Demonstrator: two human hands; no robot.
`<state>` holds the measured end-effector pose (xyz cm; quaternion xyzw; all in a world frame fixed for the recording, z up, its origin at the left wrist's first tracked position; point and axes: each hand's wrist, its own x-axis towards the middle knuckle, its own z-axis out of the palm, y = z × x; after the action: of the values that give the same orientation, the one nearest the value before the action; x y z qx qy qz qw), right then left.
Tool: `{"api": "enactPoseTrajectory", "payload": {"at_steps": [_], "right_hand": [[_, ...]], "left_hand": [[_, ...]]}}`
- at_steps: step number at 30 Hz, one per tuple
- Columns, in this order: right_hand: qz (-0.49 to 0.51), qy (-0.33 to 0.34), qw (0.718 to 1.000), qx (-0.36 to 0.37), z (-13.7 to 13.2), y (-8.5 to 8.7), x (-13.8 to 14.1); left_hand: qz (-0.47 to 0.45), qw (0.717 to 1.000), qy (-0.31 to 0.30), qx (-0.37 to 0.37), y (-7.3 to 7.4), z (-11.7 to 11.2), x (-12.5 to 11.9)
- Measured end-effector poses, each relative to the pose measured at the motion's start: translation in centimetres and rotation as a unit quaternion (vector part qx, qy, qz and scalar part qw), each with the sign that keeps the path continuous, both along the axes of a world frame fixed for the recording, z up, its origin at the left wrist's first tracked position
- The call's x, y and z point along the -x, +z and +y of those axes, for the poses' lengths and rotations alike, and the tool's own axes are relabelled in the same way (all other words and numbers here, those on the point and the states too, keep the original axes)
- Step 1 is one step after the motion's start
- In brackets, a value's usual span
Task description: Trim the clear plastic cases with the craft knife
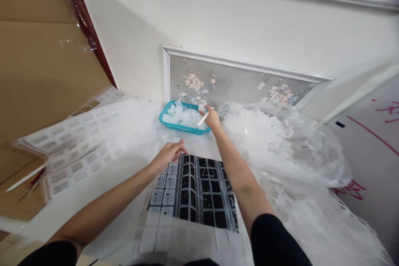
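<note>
My right hand (212,117) reaches over the right end of a blue plastic basket (183,128). Closed fingers hold a slim white stick (205,116) that points down to the left. In the basket lies a heap of small translucent white pieces (181,114). Nearer to me, my left hand (171,153) is at the upper left corner of a sheet with black rectangles (205,187). Its fingers are partly spread, and I see nothing held in them. Along the sheet's left side run pale printed rectangular pieces (163,189) in two columns.
A clear bag of white pieces (262,133) lies right of the basket, with more translucent plastic (305,212) in front. Sheets with window-like rectangles (84,145) are stacked at left by cardboard (40,62). A wall with a framed flower panel (233,81) stands behind.
</note>
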<state>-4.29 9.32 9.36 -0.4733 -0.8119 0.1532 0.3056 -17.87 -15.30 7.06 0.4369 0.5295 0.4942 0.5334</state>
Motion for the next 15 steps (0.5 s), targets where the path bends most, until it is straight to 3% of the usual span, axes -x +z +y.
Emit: {"api": "enactPoseTrajectory", "payload": {"at_steps": [4,7,10,13,15], "right_hand": [[-0.057,0.016,0.998,0.003,-1.7,-1.0,-1.7],[-0.07,0.048,0.996,0.008,-5.1,-2.3,-3.4],[-0.123,0.083,0.988,0.032,-9.7,-5.0,-5.5],[-0.208,0.014,0.976,0.061,-13.1,-7.9,-7.7],[-0.248,-0.002,0.966,0.068,-13.8,-9.0,-8.7]], "left_hand": [[0.247,0.965,0.023,-0.08,-3.7,0.1,3.3],[0.375,0.922,0.08,-0.057,-6.2,0.4,6.5],[0.432,0.898,0.087,0.005,-7.6,0.8,8.6],[0.435,0.896,0.078,0.039,-8.0,1.4,9.1],[0.433,0.897,0.069,0.055,-7.7,2.1,8.9]]}}
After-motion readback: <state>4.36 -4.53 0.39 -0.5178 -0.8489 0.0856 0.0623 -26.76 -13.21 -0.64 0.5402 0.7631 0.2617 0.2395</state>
